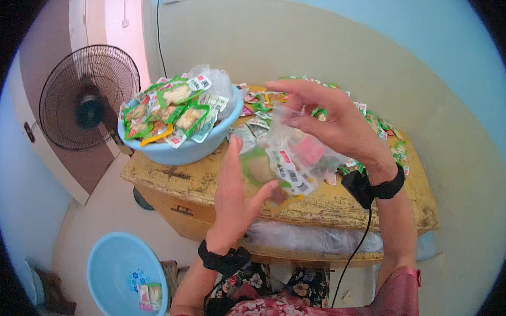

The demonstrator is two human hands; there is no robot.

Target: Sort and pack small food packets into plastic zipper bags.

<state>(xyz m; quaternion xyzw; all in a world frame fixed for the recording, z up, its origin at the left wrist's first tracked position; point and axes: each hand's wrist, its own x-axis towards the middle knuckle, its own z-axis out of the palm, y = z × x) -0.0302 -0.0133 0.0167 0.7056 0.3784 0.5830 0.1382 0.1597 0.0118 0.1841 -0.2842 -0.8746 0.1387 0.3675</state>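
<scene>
A clear plastic bag point(316, 171) with several sealed food packets inside hangs between my hands over the wooden table. My right hand point(335, 123) is at the bag's top, with thumb and fingers bent around its gathered neck; the exact grip is blurred. My left hand point(243, 195) is beside the bag's lower left, fingers up and thumb against a green-edged food packet point(259, 169) seen through the film. Left of the bag, a light blue basin point(181, 152) is heaped with similar packets point(175, 95) and holds a bundle of clear bags point(216, 86).
More packets point(377, 125) lie across the back and right of the worn yellow table point(184, 180). A floor fan point(90, 108) stands at left. On the floor, another blue basin point(117, 262) contains small packets point(150, 297). Clear plastic point(317, 239) fills the space below the tabletop.
</scene>
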